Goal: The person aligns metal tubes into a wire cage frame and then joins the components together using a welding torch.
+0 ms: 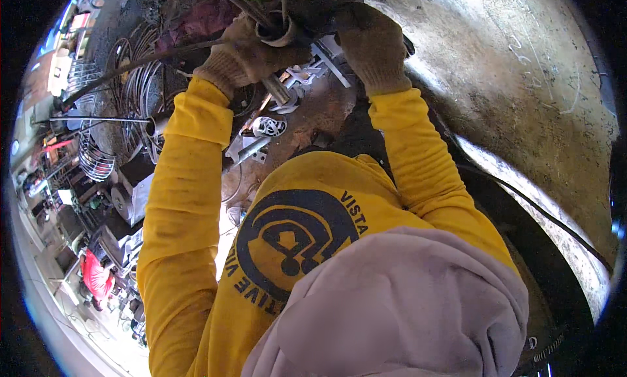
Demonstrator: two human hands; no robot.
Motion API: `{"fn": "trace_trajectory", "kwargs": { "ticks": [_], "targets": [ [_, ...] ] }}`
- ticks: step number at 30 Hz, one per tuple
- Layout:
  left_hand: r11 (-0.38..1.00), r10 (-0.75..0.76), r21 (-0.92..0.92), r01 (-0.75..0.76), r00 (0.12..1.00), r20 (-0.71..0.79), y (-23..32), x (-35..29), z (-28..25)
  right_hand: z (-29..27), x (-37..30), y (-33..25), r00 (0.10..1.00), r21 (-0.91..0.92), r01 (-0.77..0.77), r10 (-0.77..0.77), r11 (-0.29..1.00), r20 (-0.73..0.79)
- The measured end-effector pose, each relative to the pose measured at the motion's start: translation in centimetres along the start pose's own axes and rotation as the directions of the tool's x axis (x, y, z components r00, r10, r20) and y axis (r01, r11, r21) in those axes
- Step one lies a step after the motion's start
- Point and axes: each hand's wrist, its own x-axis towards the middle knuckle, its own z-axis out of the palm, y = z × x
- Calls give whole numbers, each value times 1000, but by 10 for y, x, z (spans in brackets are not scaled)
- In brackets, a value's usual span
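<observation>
A broad curved steel wall (522,96), dull grey-brown, scuffed and chalk-marked, fills the right side; a thin black cable (542,210) trails across its lower edge. Both arms in yellow knit sleeves reach up and forward to the top of the view. Left hand (245,53), in a coarse tan knitted glove, is clenched around a grey metal pipe (274,86), a smooth round tube slanting down to the right beneath the palm. Right hand (372,47), likewise gloved, curls over a dark tool body (320,11) just beside the pipe; how tightly its fingers close cannot be told. Small pale metal offcuts (269,127) lie below.
</observation>
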Motion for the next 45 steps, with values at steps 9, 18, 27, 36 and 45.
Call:
{"fn": "trace_trajectory", "kwargs": {
  "ticks": [9,18,27,36,45],
  "targets": [
    [986,21,166,-24,1000,20,19,-5,1,-7,-4,-9,989,-42,-141,142,989,40],
    [902,132,420,-97,990,-54,-5,-2,4,-2,-9,-19,995,-6,-83,83,997,-64],
    [894,179,423,-151,984,-25,10,-7,5,13,-13,1,977,-155,149,-169,977,-127],
    [786,106,614,-66,994,-29,36,-9,5,16,-4,6,994,153,-4,21,988,-110],
    [899,17,437,11,998,-61,19,-8,10,17,-2,4,978,218,60,-13,974,-209]
  ]
}}
